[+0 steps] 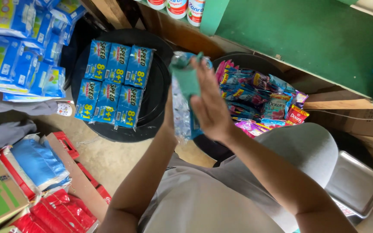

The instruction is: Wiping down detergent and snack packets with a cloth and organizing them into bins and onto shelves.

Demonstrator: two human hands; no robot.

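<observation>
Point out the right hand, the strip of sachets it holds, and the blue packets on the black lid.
right hand point(210, 105), head view, back of the hand
strip of sachets point(185, 77), head view, teal upper part
blue packets point(118, 62), head view, middle packet, top row

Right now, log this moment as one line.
both hands: hold sachet strip upright | left hand behind sachet strip | right hand in front | blue packs on black lid
</observation>
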